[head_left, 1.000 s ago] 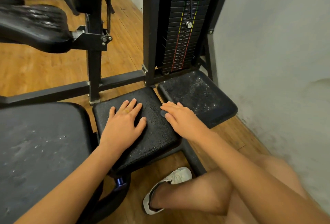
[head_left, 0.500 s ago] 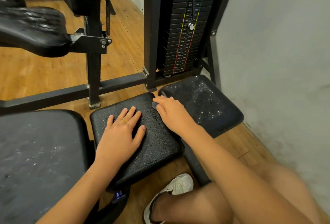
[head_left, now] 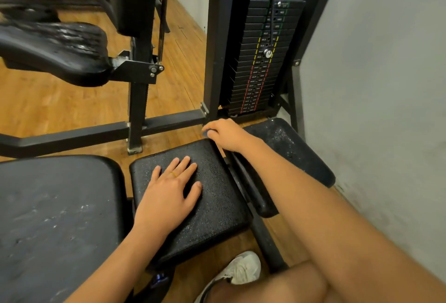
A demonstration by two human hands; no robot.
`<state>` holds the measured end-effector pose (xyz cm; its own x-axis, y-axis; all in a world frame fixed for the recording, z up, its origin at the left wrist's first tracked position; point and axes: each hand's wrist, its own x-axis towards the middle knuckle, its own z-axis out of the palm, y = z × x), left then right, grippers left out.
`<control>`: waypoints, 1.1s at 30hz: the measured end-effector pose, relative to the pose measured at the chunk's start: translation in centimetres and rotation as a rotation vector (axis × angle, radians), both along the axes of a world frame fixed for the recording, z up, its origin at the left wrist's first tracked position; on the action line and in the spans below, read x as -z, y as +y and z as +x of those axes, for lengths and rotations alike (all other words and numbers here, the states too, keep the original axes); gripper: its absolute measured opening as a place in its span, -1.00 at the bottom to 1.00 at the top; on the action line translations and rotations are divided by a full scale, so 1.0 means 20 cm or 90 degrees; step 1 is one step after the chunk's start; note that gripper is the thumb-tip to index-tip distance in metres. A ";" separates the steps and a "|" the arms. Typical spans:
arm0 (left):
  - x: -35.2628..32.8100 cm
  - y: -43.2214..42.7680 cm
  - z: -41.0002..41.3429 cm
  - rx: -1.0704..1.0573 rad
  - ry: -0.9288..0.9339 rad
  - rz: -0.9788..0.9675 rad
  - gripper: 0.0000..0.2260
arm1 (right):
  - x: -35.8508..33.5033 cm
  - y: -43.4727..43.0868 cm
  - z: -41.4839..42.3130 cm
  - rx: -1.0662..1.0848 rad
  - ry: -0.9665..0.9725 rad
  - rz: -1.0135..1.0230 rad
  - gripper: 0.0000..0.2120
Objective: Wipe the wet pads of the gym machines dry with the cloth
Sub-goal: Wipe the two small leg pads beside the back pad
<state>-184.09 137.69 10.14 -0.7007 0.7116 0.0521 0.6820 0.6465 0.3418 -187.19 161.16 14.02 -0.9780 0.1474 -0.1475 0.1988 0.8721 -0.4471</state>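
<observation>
My left hand [head_left: 171,194] lies flat, fingers spread, on the middle black pad [head_left: 217,211], which is speckled with droplets. My right hand [head_left: 229,135] is at that pad's far right corner, its fingers curled over a small dark blue-grey cloth [head_left: 207,133]. Only a bit of the cloth shows under the fingertips. Behind my right forearm lies a second black pad [head_left: 289,143], with wet specks on it. A large black pad [head_left: 53,218] fills the lower left.
The weight stack [head_left: 260,61] and its black frame stand just beyond the pads. A grey wall [head_left: 374,85] closes the right side. A raised black seat pad [head_left: 55,49] is at upper left over the wooden floor. My white shoe [head_left: 241,269] is below the middle pad.
My right hand has slid with the cloth from the middle of the pad's right side up to its far corner. The left hand has stayed flat on the pad. The view has tilted up.
</observation>
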 end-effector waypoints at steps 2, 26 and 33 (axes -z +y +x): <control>0.00 0.00 0.00 0.000 0.001 -0.006 -0.30 | -0.07 0.07 0.00 -0.069 -0.047 -0.011 -0.71; 0.02 0.01 0.00 -0.020 0.009 0.019 -0.39 | -0.13 0.61 0.22 -0.070 -0.016 0.005 -0.71; 0.02 0.02 0.00 -0.024 0.016 0.028 -0.39 | -0.13 0.77 0.29 0.004 -0.004 0.012 -0.72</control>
<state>-184.09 138.09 9.73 -0.7253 0.6812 0.0997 0.6658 0.6571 0.3535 -181.40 176.65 16.55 -0.9762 0.1565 -0.1503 0.2071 0.8789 -0.4298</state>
